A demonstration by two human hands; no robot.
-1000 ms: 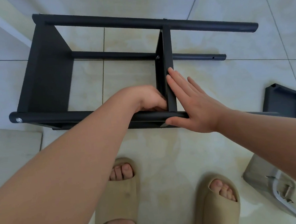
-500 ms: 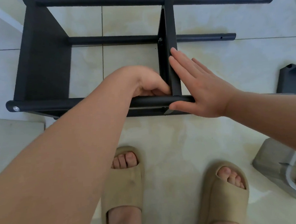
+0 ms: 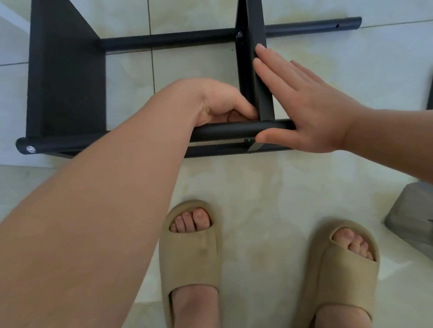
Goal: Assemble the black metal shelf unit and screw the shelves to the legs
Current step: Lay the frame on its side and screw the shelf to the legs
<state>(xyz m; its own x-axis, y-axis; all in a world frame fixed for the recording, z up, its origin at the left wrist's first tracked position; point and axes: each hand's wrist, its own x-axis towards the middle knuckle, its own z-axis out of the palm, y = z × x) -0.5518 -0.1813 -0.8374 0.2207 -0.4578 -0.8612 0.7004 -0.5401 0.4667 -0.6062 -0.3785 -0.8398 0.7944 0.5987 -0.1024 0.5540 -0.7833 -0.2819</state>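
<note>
black metal shelf unit (image 3: 66, 84) lies on its side on the tiled floor (image 3: 262, 181). i see the left hand (image 3: 222, 105) curled into the corner where the middle shelf (image 3: 257, 22) meets the near leg (image 3: 221, 132); whether it grips anything, i can't tell. right hand (image 3: 305, 107) flat, fingers straight against that shelf, thumb along the leg.

Bright and even all over, like soft daylight. Only faint grey shadows under the slippers (image 3: 188, 254) and under the black shelf frame (image 3: 66, 84). Pale, gentle shine on the floor (image 3: 262, 186) tiles. Sharp and clear in the middle. Bent and stretched near the edges, most of all on the big left arm (image 3: 87, 222).
</note>
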